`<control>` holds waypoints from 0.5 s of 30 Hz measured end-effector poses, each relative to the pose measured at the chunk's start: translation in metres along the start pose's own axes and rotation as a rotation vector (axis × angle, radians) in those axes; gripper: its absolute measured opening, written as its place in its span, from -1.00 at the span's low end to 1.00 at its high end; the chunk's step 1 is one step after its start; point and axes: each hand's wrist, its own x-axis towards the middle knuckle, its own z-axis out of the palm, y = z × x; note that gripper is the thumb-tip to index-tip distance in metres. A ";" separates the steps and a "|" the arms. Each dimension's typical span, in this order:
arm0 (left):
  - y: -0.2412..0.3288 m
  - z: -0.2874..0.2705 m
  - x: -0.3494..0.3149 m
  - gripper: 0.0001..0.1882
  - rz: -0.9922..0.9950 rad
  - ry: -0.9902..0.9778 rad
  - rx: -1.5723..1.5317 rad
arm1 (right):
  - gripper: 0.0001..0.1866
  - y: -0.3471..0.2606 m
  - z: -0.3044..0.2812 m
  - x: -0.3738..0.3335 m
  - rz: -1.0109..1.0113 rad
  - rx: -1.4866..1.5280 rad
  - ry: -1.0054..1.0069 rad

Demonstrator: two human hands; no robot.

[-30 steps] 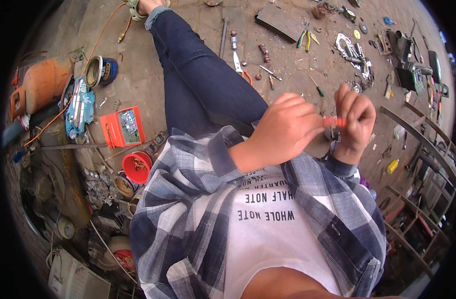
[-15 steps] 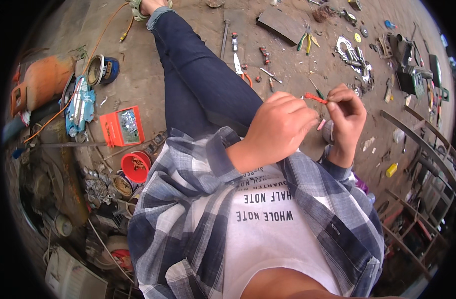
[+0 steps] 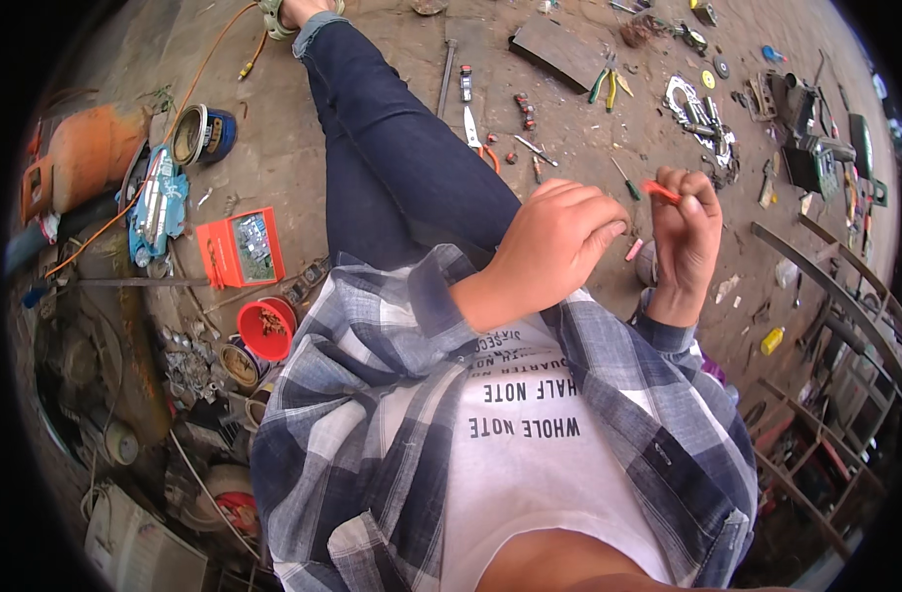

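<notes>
My right hand (image 3: 689, 232) is raised in front of me, thumb and curled fingers pinching a short, twisted, red-orange strip (image 3: 662, 192). One end of the strip pokes out toward the left. Just left of it is my left hand (image 3: 561, 242), back turned up, with thumb and fingers drawn together; whatever may be between its fingertips is too small to make out. A small gap separates the left fingertips from the strip.
On the ground lie a screwdriver (image 3: 626, 181), pliers (image 3: 602, 81), orange-handled scissors (image 3: 473, 128) and a metal plate (image 3: 557, 56). At left stand a red bucket (image 3: 267, 330), an open orange case (image 3: 241, 247) and an orange gas cylinder (image 3: 81, 158). A metal frame (image 3: 835, 276) rises at right.
The red strip has tilted and come up closer to my right fingers, which have turned. My left fingertips are now farther from it; the left hand has barely shifted.
</notes>
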 end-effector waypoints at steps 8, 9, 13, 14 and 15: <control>-0.003 0.000 0.003 -0.92 0.055 0.007 0.111 | -0.80 -0.013 -0.009 -0.002 -0.074 -0.226 -0.667; -0.002 0.001 0.002 -0.92 0.049 -0.005 0.086 | -0.75 -0.004 -0.007 -0.003 -0.078 -0.064 -0.540; 0.002 0.001 -0.001 -0.92 0.033 -0.020 0.037 | -0.79 0.005 0.001 -0.001 -0.084 -0.114 -0.086; 0.003 0.000 -0.001 -0.92 0.031 -0.015 0.037 | -0.82 0.003 0.003 -0.001 -0.098 -0.260 0.029; 0.002 -0.001 -0.001 -0.92 0.032 -0.006 0.082 | -0.84 -0.002 0.005 -0.004 -0.114 -0.412 0.033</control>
